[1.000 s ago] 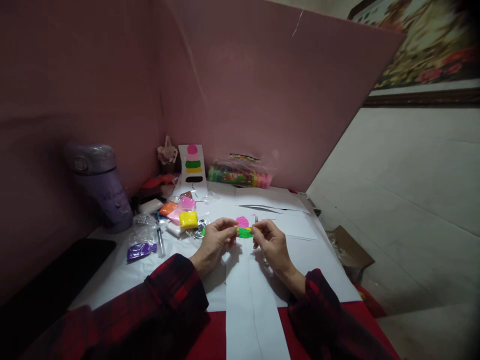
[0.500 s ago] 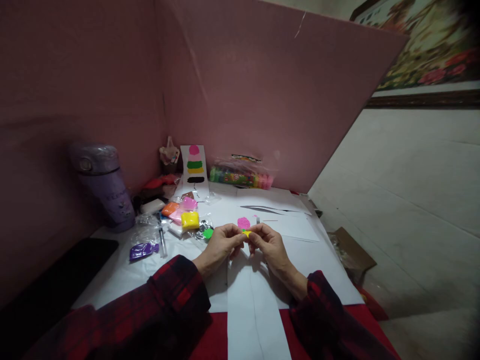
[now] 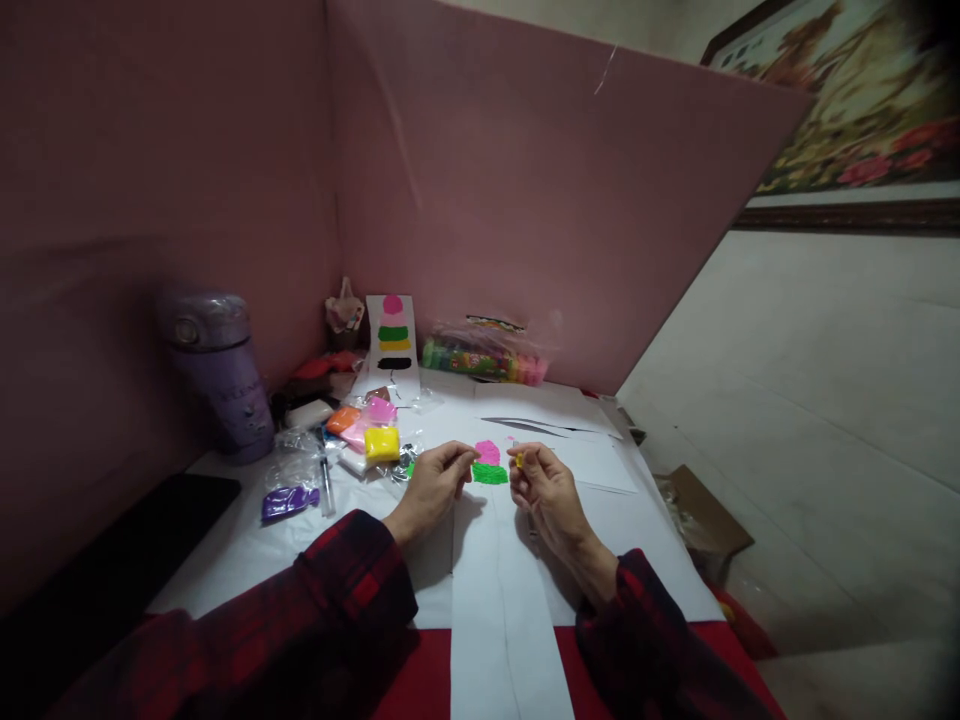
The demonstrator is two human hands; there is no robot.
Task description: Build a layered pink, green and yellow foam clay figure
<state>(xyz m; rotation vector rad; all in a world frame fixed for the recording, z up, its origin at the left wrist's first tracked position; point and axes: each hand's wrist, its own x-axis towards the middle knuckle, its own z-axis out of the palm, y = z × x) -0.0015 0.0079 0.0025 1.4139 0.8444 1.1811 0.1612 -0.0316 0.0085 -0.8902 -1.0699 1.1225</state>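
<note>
My right hand [image 3: 547, 490] pinches a small lump of yellow modelling clay [image 3: 519, 460] between thumb and fingers. My left hand [image 3: 436, 487] is closed in a pinch just to the left; what its fingertips hold is too small to make out. Between the hands, on a long white paper strip [image 3: 495, 560], lie a pink clay patch [image 3: 487, 452] and a textured green clay patch [image 3: 490, 474] directly below it. A small fork [image 3: 515, 446] lies by my right fingertips, mostly hidden.
At the left are a yellow clay packet [image 3: 382, 444], a purple clay packet [image 3: 289, 504], a clear tube [image 3: 326, 487] and a purple bottle [image 3: 225, 385]. Behind stand a colour-striped card [image 3: 394, 320] and a wrapped bundle of coloured pieces [image 3: 480, 358]. White sheets [image 3: 592, 460] cover the table.
My hands, together on the yellow clay before, have moved apart, and the clay now shows in my right hand. The green patch below the pink one has come into view.
</note>
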